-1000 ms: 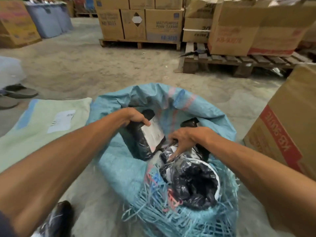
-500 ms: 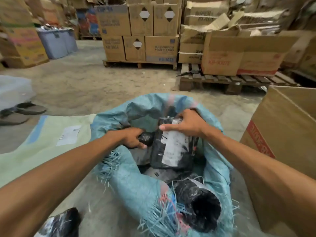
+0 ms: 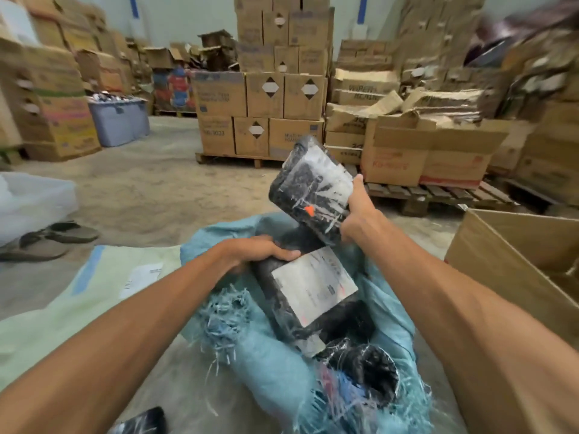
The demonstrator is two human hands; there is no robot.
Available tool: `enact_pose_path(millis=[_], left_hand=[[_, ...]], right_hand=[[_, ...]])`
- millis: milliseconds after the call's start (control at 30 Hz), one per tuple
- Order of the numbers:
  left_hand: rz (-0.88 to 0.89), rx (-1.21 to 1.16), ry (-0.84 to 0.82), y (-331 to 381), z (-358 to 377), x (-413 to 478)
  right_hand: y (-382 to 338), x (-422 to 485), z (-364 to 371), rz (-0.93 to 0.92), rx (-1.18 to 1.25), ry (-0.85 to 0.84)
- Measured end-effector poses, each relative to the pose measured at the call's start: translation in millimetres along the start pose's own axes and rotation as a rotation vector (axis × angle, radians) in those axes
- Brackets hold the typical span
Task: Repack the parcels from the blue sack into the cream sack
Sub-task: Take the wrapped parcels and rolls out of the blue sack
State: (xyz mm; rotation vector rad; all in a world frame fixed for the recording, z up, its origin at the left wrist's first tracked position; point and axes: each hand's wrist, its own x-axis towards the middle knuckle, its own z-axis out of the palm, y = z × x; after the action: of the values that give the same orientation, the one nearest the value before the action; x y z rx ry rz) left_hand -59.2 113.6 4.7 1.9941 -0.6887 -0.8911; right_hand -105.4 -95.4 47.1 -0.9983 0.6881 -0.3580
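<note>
Warehouse concrete floor (image 3: 150,189). Right hand (image 3: 357,220) fingers clamp a black plastic-wrapped parcel (image 3: 310,189) above the blue woven sack (image 3: 266,364); left hand (image 3: 253,252) fingers clamp a labelled black parcel (image 3: 313,292) in its mouth. Cream woven sack (image 3: 62,314) lies flat, left. Risk: slick wrap slipping from one-handed grips.

A concrete floor (image 3: 156,189) is seen, on which a blue sack (image 3: 272,364) is stood open. A cream sack (image 3: 62,324) is laid flat just beside it, with a pair of sandals (image 3: 50,242) beyond. Along the far side, wooden pallets (image 3: 438,195) are set, and an open carton (image 3: 501,277) is placed near the blue sack.
</note>
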Motion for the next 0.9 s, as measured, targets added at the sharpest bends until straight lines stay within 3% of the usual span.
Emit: enact_pose_path(millis=[133,200,433,533,667,767,900], left_hand=[[0.000,-0.303,-0.034,22.0,-7.8,-31.4],[0.028,-0.380,0.020,22.2,-16.2,-51.4],[0.078,-0.653,0.497,-71.5,-66.5,-171.7],[0.084,-0.797,0.745,-135.9,-85.0,-236.6],[0.054,-0.901,0.996,-203.5,-96.4,-315.4],[0.026,-0.932,1.070,-238.0,-98.4,-360.7],[-0.053,-0.864,1.148,-274.7,-85.8,-402.1]], right_hand=[[-25.7,-20.0,9.5,0.068,0.065,0.110],[-36.9,-40.9,16.7,0.047,0.088,0.075],[-13.3,-124.3,62.5,0.052,-0.052,-0.253],[33.5,-139.1,100.4,0.050,-0.130,-0.336],[122.5,-122.0,145.3,0.110,-0.308,-0.293],[184.4,-124.7,163.7,0.091,-0.331,-0.306],[246.0,-192.3,165.9,0.066,-0.498,-0.282]])
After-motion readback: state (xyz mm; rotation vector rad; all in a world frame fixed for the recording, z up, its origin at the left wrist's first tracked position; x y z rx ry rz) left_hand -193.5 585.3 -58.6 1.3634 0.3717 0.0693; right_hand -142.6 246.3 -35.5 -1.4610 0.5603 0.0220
